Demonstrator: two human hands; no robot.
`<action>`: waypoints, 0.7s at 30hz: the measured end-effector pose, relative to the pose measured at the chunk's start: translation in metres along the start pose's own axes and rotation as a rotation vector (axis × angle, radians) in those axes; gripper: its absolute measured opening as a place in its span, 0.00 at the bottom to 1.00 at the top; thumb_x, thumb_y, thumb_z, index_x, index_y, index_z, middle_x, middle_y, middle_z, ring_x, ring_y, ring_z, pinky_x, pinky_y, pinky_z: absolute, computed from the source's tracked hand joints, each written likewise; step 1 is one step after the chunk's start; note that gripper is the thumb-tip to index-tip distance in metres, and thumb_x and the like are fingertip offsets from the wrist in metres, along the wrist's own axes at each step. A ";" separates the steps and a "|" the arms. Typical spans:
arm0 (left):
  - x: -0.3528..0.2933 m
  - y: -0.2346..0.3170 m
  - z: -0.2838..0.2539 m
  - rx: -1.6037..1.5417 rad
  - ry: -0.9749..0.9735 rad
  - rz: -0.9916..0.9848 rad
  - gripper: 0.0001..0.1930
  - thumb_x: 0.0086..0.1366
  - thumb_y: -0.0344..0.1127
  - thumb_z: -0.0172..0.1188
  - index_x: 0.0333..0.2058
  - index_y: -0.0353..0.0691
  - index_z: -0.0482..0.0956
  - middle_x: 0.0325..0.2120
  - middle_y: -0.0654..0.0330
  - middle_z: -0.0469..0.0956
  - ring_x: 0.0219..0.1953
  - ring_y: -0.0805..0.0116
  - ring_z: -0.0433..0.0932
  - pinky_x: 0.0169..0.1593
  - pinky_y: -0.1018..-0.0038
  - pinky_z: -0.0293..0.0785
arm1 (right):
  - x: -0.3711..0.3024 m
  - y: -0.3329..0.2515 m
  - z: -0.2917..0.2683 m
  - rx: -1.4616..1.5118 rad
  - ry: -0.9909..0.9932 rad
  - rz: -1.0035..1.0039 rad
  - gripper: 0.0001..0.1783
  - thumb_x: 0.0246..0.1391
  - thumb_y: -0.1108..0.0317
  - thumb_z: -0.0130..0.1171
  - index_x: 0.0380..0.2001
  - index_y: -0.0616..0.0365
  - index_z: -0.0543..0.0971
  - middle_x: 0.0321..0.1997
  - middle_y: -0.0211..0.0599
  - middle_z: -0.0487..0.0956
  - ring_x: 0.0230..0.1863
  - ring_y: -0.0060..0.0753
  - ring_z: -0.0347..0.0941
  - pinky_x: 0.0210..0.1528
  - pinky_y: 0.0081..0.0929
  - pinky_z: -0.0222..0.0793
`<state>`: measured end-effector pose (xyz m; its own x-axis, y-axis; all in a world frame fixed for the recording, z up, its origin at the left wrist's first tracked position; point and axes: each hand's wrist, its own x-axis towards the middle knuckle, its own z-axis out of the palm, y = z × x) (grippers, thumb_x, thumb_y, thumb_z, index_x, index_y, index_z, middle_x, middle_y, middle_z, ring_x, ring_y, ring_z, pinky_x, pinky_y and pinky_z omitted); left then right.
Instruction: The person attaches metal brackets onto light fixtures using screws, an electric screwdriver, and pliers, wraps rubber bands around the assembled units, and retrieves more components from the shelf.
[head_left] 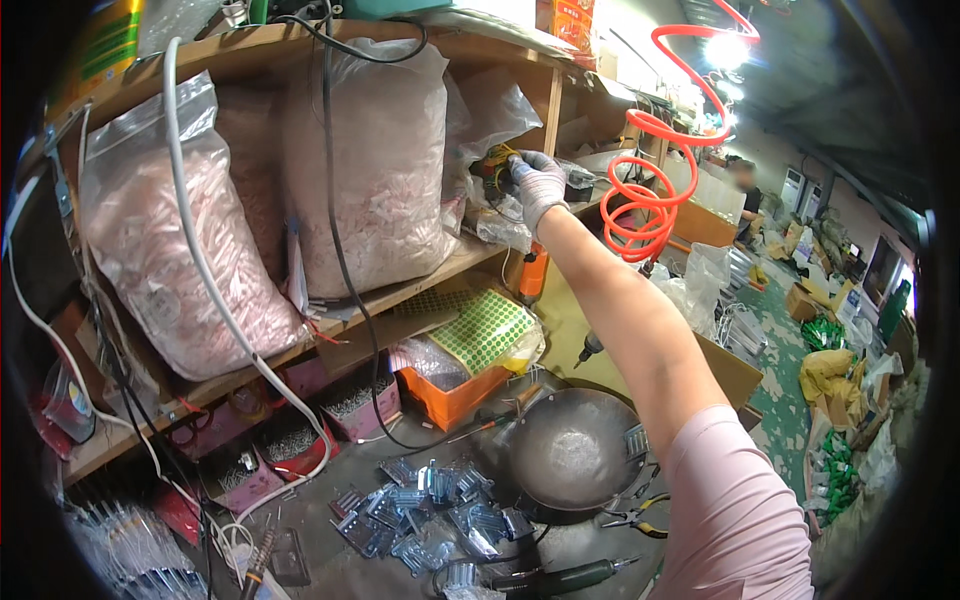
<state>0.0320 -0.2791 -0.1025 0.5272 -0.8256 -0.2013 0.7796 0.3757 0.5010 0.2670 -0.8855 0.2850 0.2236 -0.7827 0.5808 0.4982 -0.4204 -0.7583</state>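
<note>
My right hand [541, 186], in a pale glove with grey-blue fingertips, reaches far out to the wooden shelf [420, 282]. Its fingers are closed at a small yellow and dark item [497, 162], whose kind I cannot make out. Behind that item lies a clear plastic bag [500, 110]. Just left of the hand stands a big clear bag [370, 180] of small pale pink pieces. An orange-handled tool [533, 274] hangs below my wrist. My left hand is out of view.
Below lie a round dark pan [572, 450], a heap of clear-and-blue small parts [430, 510], pliers [640, 517] and a dark green electric screwdriver [570, 577]. An orange box [450, 397] holds green-dotted sheets. A red coiled hose [650, 190] hangs at right; another person [748, 200] sits farther back.
</note>
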 end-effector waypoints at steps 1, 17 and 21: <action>0.000 -0.002 -0.003 -0.026 0.010 0.006 0.19 0.60 0.34 0.65 0.49 0.44 0.71 0.33 0.58 0.73 0.34 0.63 0.73 0.42 0.69 0.73 | -0.011 -0.013 0.002 0.032 -0.037 -0.014 0.07 0.58 0.74 0.60 0.40 0.62 0.78 0.34 0.35 0.80 0.28 0.28 0.78 0.33 0.25 0.79; -0.068 -0.042 -0.038 -0.290 0.285 -0.018 0.29 0.60 0.45 0.60 0.58 0.47 0.64 0.49 0.58 0.72 0.46 0.61 0.75 0.43 0.60 0.76 | -0.298 -0.146 -0.117 0.188 -0.453 0.498 0.09 0.56 0.72 0.62 0.41 0.61 0.80 0.32 0.29 0.80 0.32 0.19 0.75 0.35 0.20 0.75; -0.053 -0.033 0.049 -0.096 0.197 0.237 0.19 0.64 0.47 0.58 0.49 0.43 0.74 0.42 0.56 0.80 0.36 0.59 0.79 0.25 0.68 0.73 | -0.308 -0.088 -0.206 -0.161 -0.547 0.315 0.10 0.56 0.69 0.64 0.40 0.61 0.80 0.33 0.30 0.81 0.31 0.18 0.74 0.32 0.21 0.74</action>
<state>-0.0379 -0.2683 -0.0670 0.7459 -0.6165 -0.2522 0.6507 0.5934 0.4738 -0.0185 -0.7019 0.1121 0.7542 -0.5506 0.3578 0.2166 -0.3058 -0.9271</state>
